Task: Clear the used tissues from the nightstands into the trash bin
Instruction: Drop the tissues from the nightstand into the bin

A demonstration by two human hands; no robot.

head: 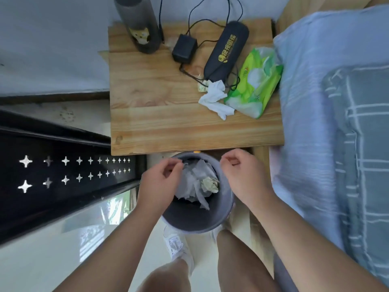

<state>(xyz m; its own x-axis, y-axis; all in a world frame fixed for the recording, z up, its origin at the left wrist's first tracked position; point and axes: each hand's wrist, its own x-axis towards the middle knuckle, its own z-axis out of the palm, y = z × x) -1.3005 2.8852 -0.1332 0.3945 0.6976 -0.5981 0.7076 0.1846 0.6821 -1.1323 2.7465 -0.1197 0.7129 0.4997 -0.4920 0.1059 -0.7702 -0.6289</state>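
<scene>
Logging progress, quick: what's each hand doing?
Left hand: loosely curled, empty, over the round grey trash bin.
Right hand: loosely curled, empty.

— What stands along the far edge of the nightstand (151, 123)?
— A dark cylinder (136, 24) at the far left corner, a black adapter (184, 48) just beside it, then a dark case (226, 50).
— And the right edge?
— A green wipes pack (255, 85), next to blue bedding (305, 81).

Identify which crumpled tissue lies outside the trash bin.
The white tissue on the nightstand, beside the green wipes pack; the other tissues already lie inside the trash bin.
</scene>
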